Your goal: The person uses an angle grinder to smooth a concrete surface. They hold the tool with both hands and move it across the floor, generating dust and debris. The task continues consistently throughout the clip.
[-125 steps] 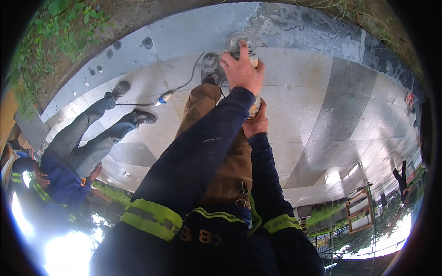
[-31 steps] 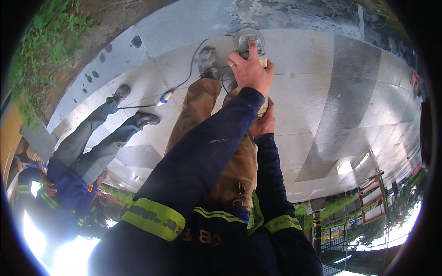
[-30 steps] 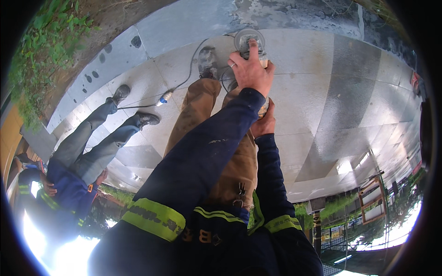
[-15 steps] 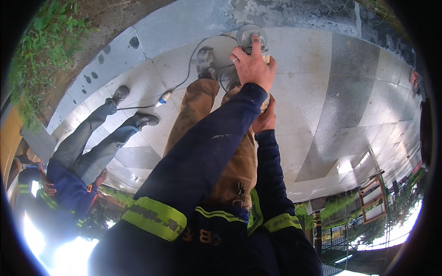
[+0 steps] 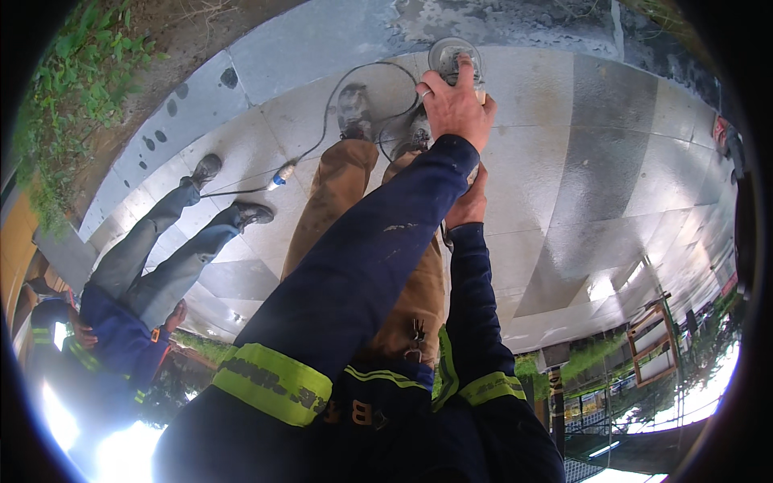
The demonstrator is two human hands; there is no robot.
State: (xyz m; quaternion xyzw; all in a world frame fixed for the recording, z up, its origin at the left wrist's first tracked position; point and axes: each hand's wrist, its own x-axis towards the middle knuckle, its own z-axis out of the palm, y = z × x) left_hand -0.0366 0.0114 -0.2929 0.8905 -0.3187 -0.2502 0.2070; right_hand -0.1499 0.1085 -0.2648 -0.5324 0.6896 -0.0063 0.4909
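My left hand, a ring on one finger, is closed over the front of an angle grinder, its index finger stretched along the head. The grinder's round disc lies at the paving, close to the border with a dark wet strip. My right hand is wrapped round the rear of the tool's body. Most of that body is hidden by my hands and left sleeve. A dark cord loops over the ground past my shoes to a blue-and-white plug connector.
To the left stands another person in grey trousers and a dark jacket. Pale and darker paving slabs spread around me, with a wet sheen at right. Green plants edge the upper left. A wooden frame stands at lower right.
Both hands and the grinder have shifted slightly to the right, the disc end also a little farther away. My grip looks the same. The other person stays in place.
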